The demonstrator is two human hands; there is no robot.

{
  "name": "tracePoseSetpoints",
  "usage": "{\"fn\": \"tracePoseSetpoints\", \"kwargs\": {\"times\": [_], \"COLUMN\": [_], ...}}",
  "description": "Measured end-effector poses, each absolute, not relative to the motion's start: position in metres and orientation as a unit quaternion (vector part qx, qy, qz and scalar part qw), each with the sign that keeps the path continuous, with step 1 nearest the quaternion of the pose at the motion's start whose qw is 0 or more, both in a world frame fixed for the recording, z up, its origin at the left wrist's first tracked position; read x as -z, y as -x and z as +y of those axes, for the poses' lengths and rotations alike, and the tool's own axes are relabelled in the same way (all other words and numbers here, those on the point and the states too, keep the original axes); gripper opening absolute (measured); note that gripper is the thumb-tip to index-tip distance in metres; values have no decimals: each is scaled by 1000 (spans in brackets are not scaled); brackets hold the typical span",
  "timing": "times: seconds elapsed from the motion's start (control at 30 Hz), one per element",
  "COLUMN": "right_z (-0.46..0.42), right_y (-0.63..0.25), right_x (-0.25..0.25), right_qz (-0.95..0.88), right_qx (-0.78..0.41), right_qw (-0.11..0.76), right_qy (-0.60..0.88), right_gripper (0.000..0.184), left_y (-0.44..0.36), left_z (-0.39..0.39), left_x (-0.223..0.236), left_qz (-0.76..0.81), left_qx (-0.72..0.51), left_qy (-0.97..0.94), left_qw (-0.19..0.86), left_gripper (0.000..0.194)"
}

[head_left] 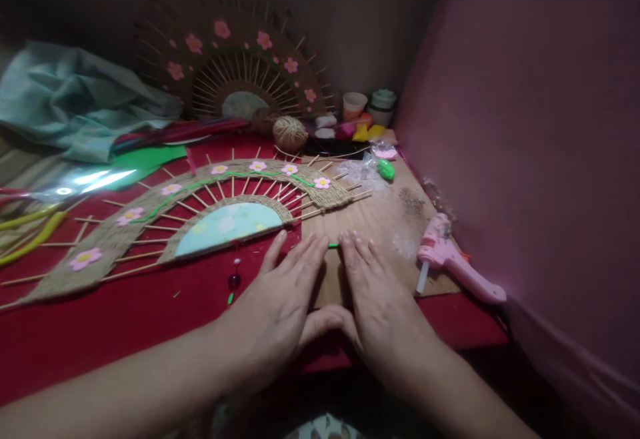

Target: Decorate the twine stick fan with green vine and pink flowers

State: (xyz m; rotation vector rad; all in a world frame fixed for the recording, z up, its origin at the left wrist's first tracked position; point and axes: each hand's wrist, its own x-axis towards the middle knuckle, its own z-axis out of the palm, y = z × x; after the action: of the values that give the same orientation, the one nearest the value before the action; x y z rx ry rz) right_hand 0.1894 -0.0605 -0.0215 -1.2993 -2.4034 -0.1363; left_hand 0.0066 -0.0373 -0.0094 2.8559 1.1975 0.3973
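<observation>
Green strand [334, 246] lies on the wooden board [385, 215] in the head view, toward the board's left edge, a short bright piece showing between the fingertips of two hands. Left hand [283, 299] and right hand [375, 292] are laid palm down over it, fingers straight and uncurled, fingertips close together but a little apart; the thumbs come together nearer the worker. How much of the strand lies beneath the fingers cannot be told.

Just beyond the left hand, a twine-woven fan [195, 180] with pink flowers spreads over the red worktop [150, 345], its right end overlapping the board. A small dark bead [234, 282] sits near the worktop's front edge, beside the left wrist. A pink glue gun [440, 252] crosses the board's near right corner, its handle reaching past the edge. A green lump [385, 169] rests toward the board's far right corner. Along the worktop's far edge are a twine ball [290, 134], a cup [354, 105] and a second flowered fan [222, 29], upright.
</observation>
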Motion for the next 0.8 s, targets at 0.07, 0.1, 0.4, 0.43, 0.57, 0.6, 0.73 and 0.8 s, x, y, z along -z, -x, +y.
{"fn": "tracePoseSetpoints", "kwargs": {"times": [0.07, 0.1, 0.4, 0.43, 0.57, 0.6, 0.73, 0.8], "right_z": [-61, -62, -63, -62, -64, -63, -55, -52], "right_y": [-195, -197, -196, -195, -193, -193, -196, -197], "right_x": [16, 13, 32, 34, 38, 38, 37, 37], "right_qz": [-840, -830, -831, -834, -834, -835, -842, -840], "right_qx": [51, 47, 9, 22, 65, 70, 68, 64], "right_qw": [233, 246, 251, 249, 240, 236, 209, 209], "right_qy": [487, 497, 496, 493, 492, 492, 492, 496], "right_gripper": [77, 77, 77, 78, 83, 83, 81, 82], "left_y": [-7, -8, -24, -24, -21, -21, -22, -21], "left_z": [-33, -31, -29, -32, -40, -39, -30, -27], "left_x": [4, 1, 5, 7, 12, 12, 8, 6], "left_qz": [391, 391, 367, 363, 340, 340, 377, 384], "left_qx": [-130, -132, -102, -102, -123, -123, -102, -97], "left_qy": [-911, -910, -921, -923, -930, -930, -918, -916], "left_qw": [27, 38, 78, 77, 70, 70, 67, 66], "left_gripper": [79, 78, 80, 80, 89, 88, 77, 76]}}
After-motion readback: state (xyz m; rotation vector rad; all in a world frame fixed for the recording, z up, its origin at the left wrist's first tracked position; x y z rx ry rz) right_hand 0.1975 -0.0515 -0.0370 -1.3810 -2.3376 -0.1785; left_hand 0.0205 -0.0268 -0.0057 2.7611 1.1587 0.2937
